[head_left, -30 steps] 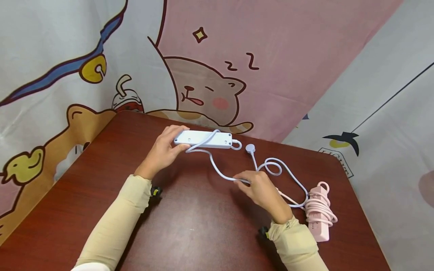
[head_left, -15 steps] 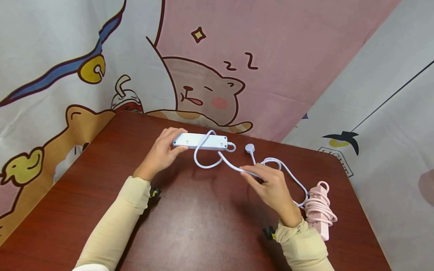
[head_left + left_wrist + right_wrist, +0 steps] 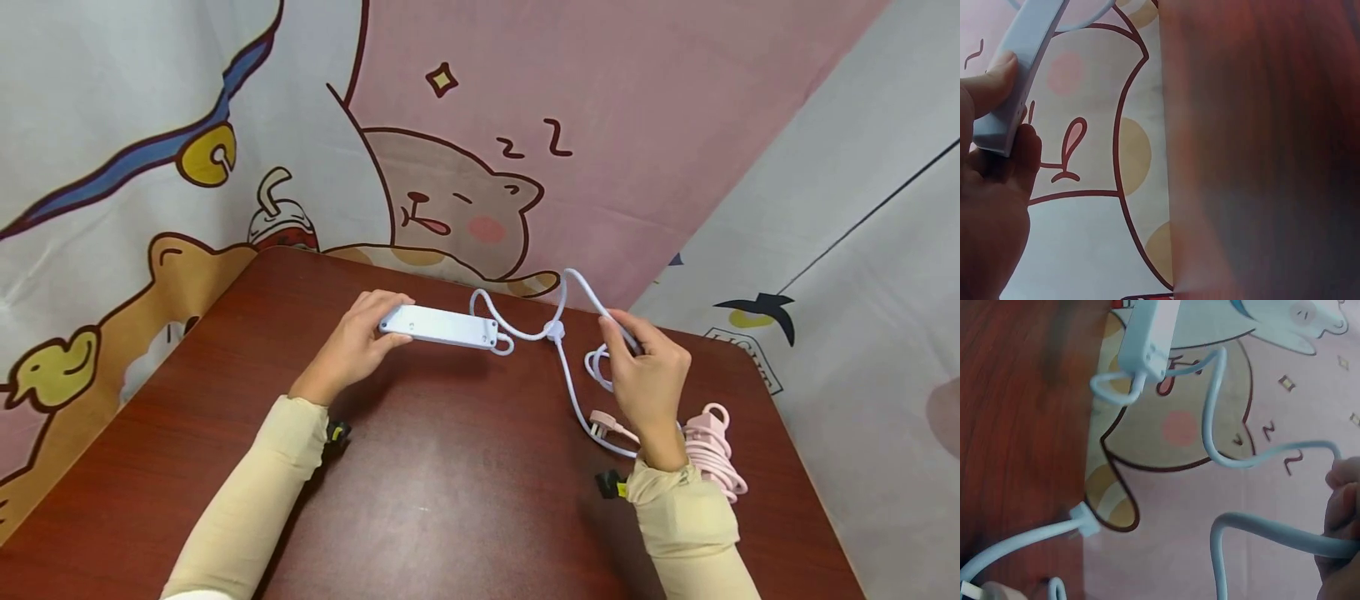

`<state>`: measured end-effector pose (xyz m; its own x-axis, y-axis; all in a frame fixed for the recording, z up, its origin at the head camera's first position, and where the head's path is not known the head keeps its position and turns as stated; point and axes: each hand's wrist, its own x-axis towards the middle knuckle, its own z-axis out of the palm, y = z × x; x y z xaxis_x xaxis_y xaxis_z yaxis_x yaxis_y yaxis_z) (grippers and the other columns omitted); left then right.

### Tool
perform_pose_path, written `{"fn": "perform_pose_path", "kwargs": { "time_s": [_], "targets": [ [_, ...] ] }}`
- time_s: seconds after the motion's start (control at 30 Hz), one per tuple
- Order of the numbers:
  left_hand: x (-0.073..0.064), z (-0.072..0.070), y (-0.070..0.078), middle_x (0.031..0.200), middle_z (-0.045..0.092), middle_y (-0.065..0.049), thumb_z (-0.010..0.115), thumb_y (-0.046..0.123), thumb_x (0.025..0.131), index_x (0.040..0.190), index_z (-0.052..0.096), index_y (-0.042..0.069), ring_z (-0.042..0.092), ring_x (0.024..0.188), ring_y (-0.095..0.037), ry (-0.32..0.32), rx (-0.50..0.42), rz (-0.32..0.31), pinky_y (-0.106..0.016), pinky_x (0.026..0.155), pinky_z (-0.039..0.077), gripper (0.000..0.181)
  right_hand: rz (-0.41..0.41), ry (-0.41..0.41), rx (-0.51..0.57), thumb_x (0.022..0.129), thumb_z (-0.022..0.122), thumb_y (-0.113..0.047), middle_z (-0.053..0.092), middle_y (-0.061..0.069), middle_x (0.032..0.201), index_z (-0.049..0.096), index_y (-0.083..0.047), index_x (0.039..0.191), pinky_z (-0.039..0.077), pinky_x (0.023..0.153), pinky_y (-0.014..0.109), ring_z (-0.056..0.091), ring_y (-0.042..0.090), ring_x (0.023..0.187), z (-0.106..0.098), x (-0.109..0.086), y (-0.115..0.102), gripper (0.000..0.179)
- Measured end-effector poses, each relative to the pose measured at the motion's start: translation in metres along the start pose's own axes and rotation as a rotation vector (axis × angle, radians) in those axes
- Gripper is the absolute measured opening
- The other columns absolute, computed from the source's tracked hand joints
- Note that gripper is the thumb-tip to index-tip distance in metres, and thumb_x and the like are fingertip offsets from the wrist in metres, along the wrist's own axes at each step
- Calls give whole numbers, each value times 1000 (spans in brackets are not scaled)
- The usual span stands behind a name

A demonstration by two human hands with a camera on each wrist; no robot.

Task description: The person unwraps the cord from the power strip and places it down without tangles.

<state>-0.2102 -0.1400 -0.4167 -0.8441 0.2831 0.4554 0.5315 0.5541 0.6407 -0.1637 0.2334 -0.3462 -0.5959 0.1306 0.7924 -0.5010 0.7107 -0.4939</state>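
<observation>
My left hand (image 3: 351, 342) grips the left end of a white power strip (image 3: 438, 327), held above the table with screw heads facing up. In the left wrist view the thumb (image 3: 997, 81) lies along one face of the strip and the fingers curl round the other. My right hand (image 3: 648, 371) pinches the strip's white cord (image 3: 590, 292), lifted over the back right of the table. From the strip's right end the cord leaves in a small loop. The white plug (image 3: 555, 330) lies near the back edge. In the right wrist view the cord (image 3: 1210, 419) runs slack between strip and fingers.
At the right lies a pink power strip (image 3: 705, 427) wrapped in its own pink cord (image 3: 712, 463), partly behind my right wrist. Its pink plug (image 3: 602, 422) lies beside the white cord. A patterned curtain (image 3: 600, 167) stands behind the brown table (image 3: 450, 500).
My right hand has moved right and up, drawing the cord off the white strip it was lying across. The pink plug has come into view. My left hand tilts the strip slightly, its right end lower.
</observation>
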Motion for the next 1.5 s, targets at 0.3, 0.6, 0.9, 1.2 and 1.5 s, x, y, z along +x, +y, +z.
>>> {"fn": "perform_pose_path", "kwargs": {
  "time_s": [0.3,0.6,0.9,1.2,1.5],
  "targets": [
    [-5,-4,-6,133,63,-4,79,17,88,133,63,12,51,115,-19,-32,-37,17,-30,84,44,48,135,23,-139,93,76,-20,78,14,81,82,-7,100,35,64,7,52,-11,66,7,1,27,16],
    [-8,-12,-12,131,63,-7,78,16,90,133,62,13,52,107,-18,-12,-93,-43,-24,80,45,46,230,-79,-257,94,73,-19,78,17,86,80,-5,102,46,69,35,70,33,72,12,-5,58,18],
    [-14,-19,-23,125,65,-9,73,23,95,133,62,16,57,100,-22,34,-51,-174,-24,80,44,40,312,-156,-327,94,71,-20,78,19,86,79,-5,103,50,76,52,72,43,82,6,-17,79,19],
    [-17,-22,-30,124,65,-13,62,39,102,129,62,17,57,104,-28,28,-53,-381,-42,89,44,35,316,-233,-368,94,71,-20,78,17,87,79,-5,103,49,73,51,72,42,81,0,-25,84,19],
    [-20,-25,-32,116,69,-19,50,50,104,133,60,11,60,100,-30,-70,-36,-533,-40,86,44,49,353,-296,-371,96,70,-23,78,18,88,79,-8,106,50,77,54,72,44,87,-1,-33,87,21]
  ]
}}
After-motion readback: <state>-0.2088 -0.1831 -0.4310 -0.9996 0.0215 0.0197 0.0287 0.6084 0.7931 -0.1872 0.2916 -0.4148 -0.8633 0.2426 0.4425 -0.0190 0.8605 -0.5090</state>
